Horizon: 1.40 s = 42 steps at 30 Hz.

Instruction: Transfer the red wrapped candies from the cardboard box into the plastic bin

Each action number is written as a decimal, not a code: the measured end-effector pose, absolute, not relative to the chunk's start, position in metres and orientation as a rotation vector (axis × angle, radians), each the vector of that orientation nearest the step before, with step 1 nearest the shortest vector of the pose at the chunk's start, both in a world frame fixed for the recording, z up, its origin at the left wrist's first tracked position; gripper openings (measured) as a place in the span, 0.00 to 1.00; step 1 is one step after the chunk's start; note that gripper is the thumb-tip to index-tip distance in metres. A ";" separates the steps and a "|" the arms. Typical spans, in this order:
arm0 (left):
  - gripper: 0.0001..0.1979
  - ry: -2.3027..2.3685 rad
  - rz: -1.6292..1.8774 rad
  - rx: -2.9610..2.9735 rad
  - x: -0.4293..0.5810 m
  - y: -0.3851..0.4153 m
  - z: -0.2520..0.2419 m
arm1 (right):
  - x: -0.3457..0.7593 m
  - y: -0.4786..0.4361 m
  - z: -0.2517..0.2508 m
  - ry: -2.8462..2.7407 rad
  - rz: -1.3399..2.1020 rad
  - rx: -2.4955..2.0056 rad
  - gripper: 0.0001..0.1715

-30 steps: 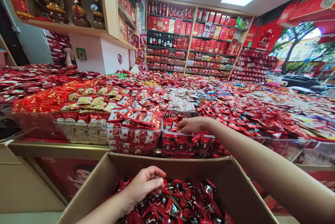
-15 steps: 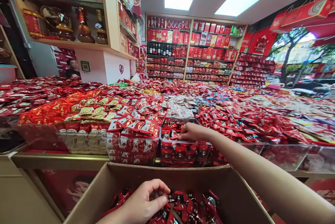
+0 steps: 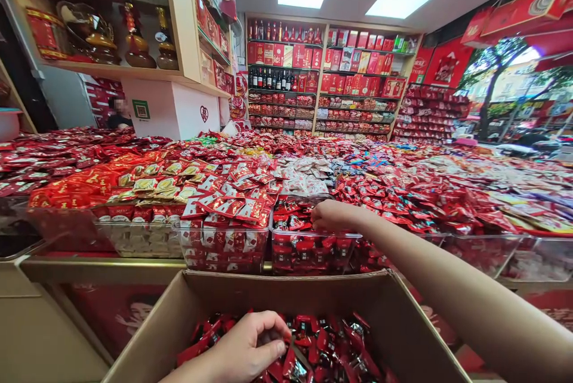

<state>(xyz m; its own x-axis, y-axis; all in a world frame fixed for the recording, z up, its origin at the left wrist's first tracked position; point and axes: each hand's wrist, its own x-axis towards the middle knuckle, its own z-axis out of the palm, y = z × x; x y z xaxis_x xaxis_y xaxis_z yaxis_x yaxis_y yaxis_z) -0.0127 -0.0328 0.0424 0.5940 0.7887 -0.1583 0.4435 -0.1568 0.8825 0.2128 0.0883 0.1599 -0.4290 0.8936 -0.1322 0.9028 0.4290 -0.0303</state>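
So the cardboard box (image 3: 286,290) was right up close, with shiny red packets (image 3: 329,344) inside; the left hand (image 3: 257,344) hung over them, loosely curled, thumb apart from fingers. Beyond it, the right hand (image 3: 333,216) was bent down at a clear bin (image 3: 286,232) on the table (image 3: 111,270), couldn't tell if pinching anything. Way back: shelves (image 3: 319,90) with bottles (image 3: 271,80).

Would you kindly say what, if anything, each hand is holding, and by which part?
It cannot be told: nothing shows clearly in the left hand, and the right hand hides its fingertips.
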 end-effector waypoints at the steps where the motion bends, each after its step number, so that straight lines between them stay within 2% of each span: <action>1: 0.09 1.015 0.417 1.807 -0.013 -0.032 0.042 | 0.212 0.088 0.160 2.569 -0.138 1.610 0.12; 8: 0.08 0.974 0.409 1.787 -0.013 -0.029 0.038 | 0.215 0.087 0.164 2.546 -0.228 1.589 0.18; 18: 0.10 0.998 0.371 1.809 -0.017 -0.029 0.026 | 0.222 0.087 0.159 2.535 -0.298 1.633 0.10; 28: 0.10 0.983 0.353 1.816 -0.014 -0.029 0.035 | 0.210 0.084 0.160 2.681 -0.415 1.578 0.16; 42: 0.10 0.964 0.339 1.798 -0.017 -0.028 0.032 | 0.217 0.080 0.167 2.458 -0.375 1.688 0.13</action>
<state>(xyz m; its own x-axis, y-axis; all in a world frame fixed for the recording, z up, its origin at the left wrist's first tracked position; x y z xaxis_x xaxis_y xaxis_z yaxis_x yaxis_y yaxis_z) -0.0170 -0.0283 0.0321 0.6392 0.7429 -0.1990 0.4544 -0.1561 0.8770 0.2174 0.0797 0.1666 -0.3625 0.8976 -0.2506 0.9315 0.3407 -0.1271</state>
